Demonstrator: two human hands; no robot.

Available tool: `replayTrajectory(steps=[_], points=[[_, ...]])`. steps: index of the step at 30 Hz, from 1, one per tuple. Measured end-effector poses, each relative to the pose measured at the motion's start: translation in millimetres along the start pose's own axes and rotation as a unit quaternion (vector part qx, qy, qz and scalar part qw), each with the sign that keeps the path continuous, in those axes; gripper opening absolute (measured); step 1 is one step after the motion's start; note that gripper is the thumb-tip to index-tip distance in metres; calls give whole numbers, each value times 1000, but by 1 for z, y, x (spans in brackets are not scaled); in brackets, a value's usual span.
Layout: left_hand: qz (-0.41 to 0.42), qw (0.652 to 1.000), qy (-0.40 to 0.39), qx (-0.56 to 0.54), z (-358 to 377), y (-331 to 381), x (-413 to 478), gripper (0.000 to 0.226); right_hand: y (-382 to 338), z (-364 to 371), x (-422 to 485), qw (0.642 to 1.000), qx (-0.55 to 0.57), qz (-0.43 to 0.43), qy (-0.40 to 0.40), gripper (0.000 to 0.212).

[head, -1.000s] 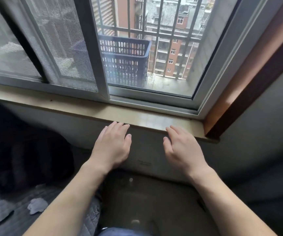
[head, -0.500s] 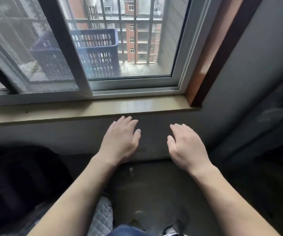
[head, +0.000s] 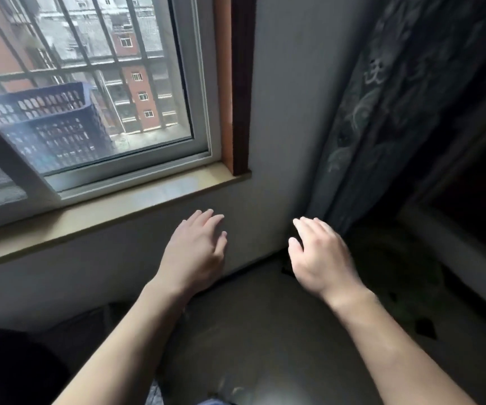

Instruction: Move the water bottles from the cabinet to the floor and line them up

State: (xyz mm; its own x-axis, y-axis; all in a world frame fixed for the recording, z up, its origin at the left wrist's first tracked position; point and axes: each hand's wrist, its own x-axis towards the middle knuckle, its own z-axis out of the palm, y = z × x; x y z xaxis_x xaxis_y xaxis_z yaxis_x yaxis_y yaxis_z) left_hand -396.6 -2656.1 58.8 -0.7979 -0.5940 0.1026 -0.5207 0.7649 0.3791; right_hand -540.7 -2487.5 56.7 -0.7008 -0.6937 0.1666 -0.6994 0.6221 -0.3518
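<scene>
Landmark is the window sill (head: 148,200).

My left hand (head: 198,249) hangs just below the sill's right end, in front of the grey wall (head: 282,97). It is palm down, fingers straight and slightly spread, holding nothing. My right hand (head: 320,255) is off to the right of the sill's end, level with the left one, palm down, fingers relaxed, also empty. Its fingertips sit by the lower edge of a dark patterned curtain (head: 396,97); I can't tell whether they touch it. The two hands are apart.

Above the sill is a white sliding window frame (head: 203,112). Behind the glass, over the sill's left part, a blue slotted plastic basket (head: 54,133) stands on the outer ledge. Metal bars (head: 69,68) run behind it, with red apartment blocks (head: 136,89) beyond. From the sill's right end a brown wooden trim strip (head: 237,83) runs upward.

Below the sill, a dark glossy floor (head: 265,331) lies under both my forearms. Down-left of the sill is a black shapeless mass (head: 8,366), too dark to name. Right of the sill, past the curtain, there's a pale furniture edge (head: 455,249) with dark space above it, and I can't tell what it is. The curtain hangs between my right hand and that edge.

I can't tell where the water bottles are from this view.
</scene>
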Motion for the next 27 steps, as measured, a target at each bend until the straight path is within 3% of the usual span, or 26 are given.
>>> replayTrajectory(steps=[9, 19, 27], points=[[103, 995, -7, 16, 60, 155, -17, 46, 142, -49, -75, 997, -11, 72, 9, 55], [176, 984, -25, 11, 126, 308, -53, 27, 279, -123, -167, 991, -22, 130, 6, 57], [312, 946, -84, 24, 173, 414, -49, 50, 361, -176, -227, 974, -27, 223, 35, 50]])
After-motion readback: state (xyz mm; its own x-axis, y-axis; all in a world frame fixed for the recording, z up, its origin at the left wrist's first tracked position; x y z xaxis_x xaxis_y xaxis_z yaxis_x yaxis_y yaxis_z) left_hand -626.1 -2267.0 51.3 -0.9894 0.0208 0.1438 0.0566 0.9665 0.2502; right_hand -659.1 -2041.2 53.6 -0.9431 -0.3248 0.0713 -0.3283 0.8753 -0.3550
